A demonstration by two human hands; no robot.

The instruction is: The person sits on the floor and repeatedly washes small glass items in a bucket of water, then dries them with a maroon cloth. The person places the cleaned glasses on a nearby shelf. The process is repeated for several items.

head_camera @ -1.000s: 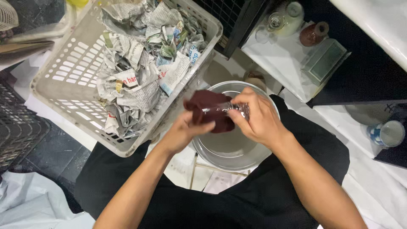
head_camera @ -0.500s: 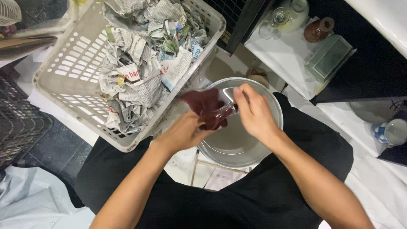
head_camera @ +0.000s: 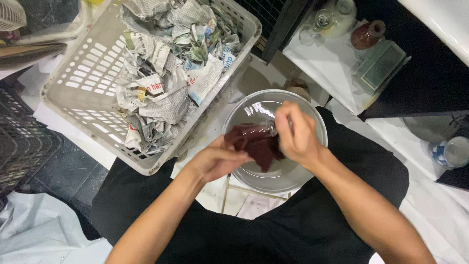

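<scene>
My left hand (head_camera: pixel 215 161) grips a dark maroon cloth (head_camera: pixel 259 144) wrapped around a clear glass item (head_camera: pixel 266 129). My right hand (head_camera: pixel 298 134) is closed on the glass item's other end, just right of the cloth. Both hands hover over a wide metal basin (head_camera: pixel 312 124) that rests above my lap. What kind of glass piece it is stays hidden by the cloth and fingers.
A white plastic basket (head_camera: pixel 78 83) full of crumpled newspaper (head_camera: pixel 166 73) sits at my left. A white-covered surface at the upper right holds glassware (head_camera: pixel 325 19), a brown jar (head_camera: pixel 366 35) and a green box (head_camera: pixel 378 66). A cup (head_camera: pixel 452 151) stands at the far right, a black crate (head_camera: pixel 24 146) at the left.
The cloth has shifted from the upper left of the glass item down and toward my lap. My left hand slid with it, and my right hand turned slightly over the basin.
</scene>
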